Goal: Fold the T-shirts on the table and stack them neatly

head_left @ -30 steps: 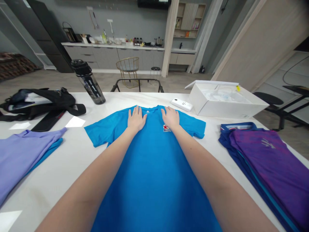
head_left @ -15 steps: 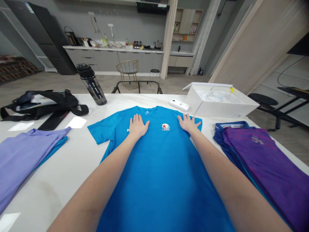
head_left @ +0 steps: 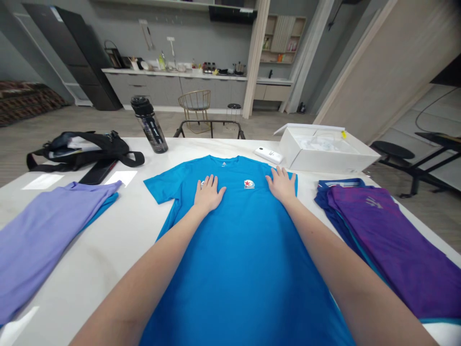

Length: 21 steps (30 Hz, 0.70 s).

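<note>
A blue T-shirt (head_left: pixel 245 250) lies spread front up on the white table, its collar at the far side and a round badge (head_left: pixel 248 184) on the chest. My left hand (head_left: pixel 209 194) rests flat on the upper chest, fingers extended, partly covering a small white logo. Palm down near the shirt's right sleeve is my right hand (head_left: pixel 283 186), with its fingers stretched out. Neither hand grips the cloth. The left sleeve is spread outward, while the right sleeve is partly hidden by my hand.
Folded purple clothes (head_left: pixel 385 240) lie at right, lavender clothes (head_left: pixel 54 230) at left. Behind stand a black bottle (head_left: pixel 150 126), a black bag (head_left: pixel 86 150), a phone (head_left: pixel 98 172), a white remote-like device (head_left: pixel 268 154) and an open white box (head_left: pixel 324 156). A chair (head_left: pixel 211 126) stands beyond the table (head_left: pixel 129 226).
My right hand has turned slightly, and its fingers now point more straight ahead. My left hand stays flat on the chest, covering more of the small logo. The camera view has shifted slightly.
</note>
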Motion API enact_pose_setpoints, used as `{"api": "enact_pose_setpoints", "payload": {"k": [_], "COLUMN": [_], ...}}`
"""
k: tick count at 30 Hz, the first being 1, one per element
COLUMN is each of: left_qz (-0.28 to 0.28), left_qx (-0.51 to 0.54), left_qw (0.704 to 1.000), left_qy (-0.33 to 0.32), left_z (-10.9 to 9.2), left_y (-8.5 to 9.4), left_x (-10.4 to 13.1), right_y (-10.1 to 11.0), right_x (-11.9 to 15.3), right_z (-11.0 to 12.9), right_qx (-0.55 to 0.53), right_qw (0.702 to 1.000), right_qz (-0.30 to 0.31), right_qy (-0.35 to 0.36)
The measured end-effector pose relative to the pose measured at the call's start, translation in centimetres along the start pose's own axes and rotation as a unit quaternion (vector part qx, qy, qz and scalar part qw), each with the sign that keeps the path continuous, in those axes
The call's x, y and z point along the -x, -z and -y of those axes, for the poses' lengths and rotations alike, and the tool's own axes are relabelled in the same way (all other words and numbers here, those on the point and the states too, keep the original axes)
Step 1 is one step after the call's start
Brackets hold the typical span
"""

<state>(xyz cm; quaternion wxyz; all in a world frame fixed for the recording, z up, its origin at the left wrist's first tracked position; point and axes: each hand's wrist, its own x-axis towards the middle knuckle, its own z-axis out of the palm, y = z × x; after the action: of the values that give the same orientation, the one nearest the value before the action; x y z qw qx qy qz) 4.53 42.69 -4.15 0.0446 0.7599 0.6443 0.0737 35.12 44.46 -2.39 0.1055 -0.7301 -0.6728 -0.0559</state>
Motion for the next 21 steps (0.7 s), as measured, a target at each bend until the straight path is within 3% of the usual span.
{"api": "enact_pose_setpoints", "payload": {"k": [2, 4, 9, 13, 21], "left_qz": [0.001, 0.000, 0.006, 0.009, 0.003], "left_qx": [-0.002, -0.003, -0.003, -0.005, -0.009], "left_qw": [1.000, 1.000, 1.000, 0.999, 0.998], "left_qy": [-0.009, -0.015, -0.024, -0.035, -0.068], "left_z": [-0.1, -0.2, -0.6, -0.9, -1.8], "left_y": [0.2, 0.4, 0.8, 0.9, 1.3], "left_x": [1.3, 2.7, 6.4, 9.6, 16.8], "right_y": [0.6, 0.9, 0.9, 1.4, 3.5], "right_x": [1.7, 3.8, 9.3, 12.9, 19.4], "right_z": [2.2, 4.6, 8.3, 8.4, 6.4], "right_qx": [0.007, -0.008, -0.060, -0.053, -0.041], "right_qw": [0.998, 0.995, 0.988, 0.988, 0.988], "right_qz": [-0.019, 0.005, 0.089, 0.113, 0.122], "right_qy": [0.059, 0.099, 0.112, 0.092, 0.082]}}
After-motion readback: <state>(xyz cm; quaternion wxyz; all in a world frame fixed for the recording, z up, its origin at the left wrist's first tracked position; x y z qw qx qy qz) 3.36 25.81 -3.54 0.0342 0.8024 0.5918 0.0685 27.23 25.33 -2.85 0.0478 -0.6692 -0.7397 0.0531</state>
